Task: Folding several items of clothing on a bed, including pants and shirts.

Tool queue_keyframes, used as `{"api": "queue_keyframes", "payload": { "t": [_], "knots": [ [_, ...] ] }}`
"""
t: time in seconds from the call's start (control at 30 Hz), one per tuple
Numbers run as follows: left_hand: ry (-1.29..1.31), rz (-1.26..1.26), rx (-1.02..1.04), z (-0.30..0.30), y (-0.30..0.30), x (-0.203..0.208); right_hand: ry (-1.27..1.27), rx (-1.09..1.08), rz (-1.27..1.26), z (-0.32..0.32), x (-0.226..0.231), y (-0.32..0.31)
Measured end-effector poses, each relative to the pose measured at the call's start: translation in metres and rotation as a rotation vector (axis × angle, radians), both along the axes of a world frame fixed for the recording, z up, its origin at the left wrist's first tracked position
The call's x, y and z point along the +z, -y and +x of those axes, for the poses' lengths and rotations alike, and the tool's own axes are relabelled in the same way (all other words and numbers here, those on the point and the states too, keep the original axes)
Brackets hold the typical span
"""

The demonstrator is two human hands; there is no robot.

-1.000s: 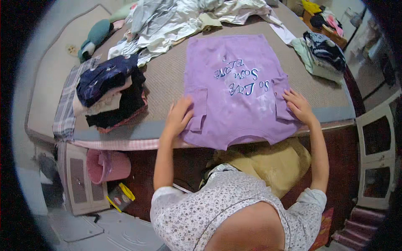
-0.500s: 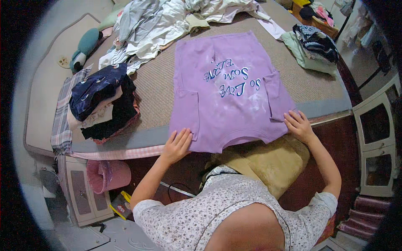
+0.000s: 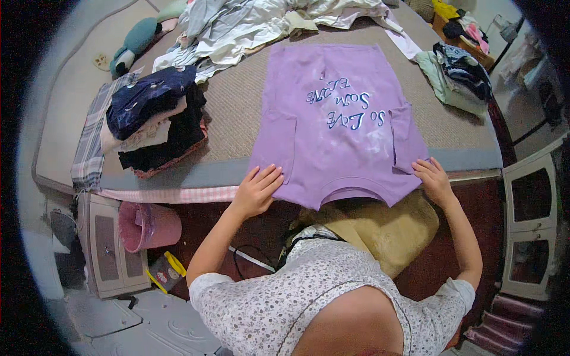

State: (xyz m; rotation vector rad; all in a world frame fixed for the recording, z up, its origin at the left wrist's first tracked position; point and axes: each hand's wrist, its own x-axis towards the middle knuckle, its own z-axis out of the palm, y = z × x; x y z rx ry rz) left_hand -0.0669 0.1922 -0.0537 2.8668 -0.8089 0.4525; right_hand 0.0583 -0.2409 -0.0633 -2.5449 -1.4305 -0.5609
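Observation:
A purple long-sleeved top (image 3: 338,148) lies spread over the bed's near edge, its neckline toward me. Dark blue lettering on its chest appears upside down from here. Both sleeves are folded in over the body. My left hand (image 3: 258,188) rests on the top's left shoulder, fingers stretched out and laid on the fabric. At the opposite shoulder, my right hand (image 3: 433,181) has its fingers slightly bent over the outer edge, beside the folded sleeve. Neither thumb shows clearly. The collar part hangs past the mattress edge, above a yellowish plush-covered seat (image 3: 409,231).
Folded dark clothes (image 3: 157,121) are stacked on the bed's left side. Another folded pile (image 3: 460,80) sits at the right. Crumpled white laundry (image 3: 237,29) spreads across the back, near a teal plush toy (image 3: 139,38). A pink bin (image 3: 157,228) stands below left; a white cabinet (image 3: 534,219) is at right.
The view has shifted slightly. My right hand's fingers look more bent than before, while my left hand stays on the left shoulder. The purple top keeps about the same place on the bed.

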Motion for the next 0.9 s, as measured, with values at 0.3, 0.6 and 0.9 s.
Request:
{"api": "queue_keyframes", "payload": {
  "t": [0.3, 0.6, 0.9],
  "knots": [
    [-0.027, -0.266, -0.025, 0.006, -0.008, -0.009, -0.093, 0.010, -0.010, -0.010, 0.007, 0.001],
    [-0.655, -0.506, -0.120, -0.036, -0.014, 0.069, -0.708, -0.036, -0.035, -0.084, 0.081, -0.005],
    [-0.481, -0.550, -0.212, 0.075, -0.055, 0.161, -1.041, -0.169, 0.461, 0.006, 0.145, 0.031]
  ]
}}
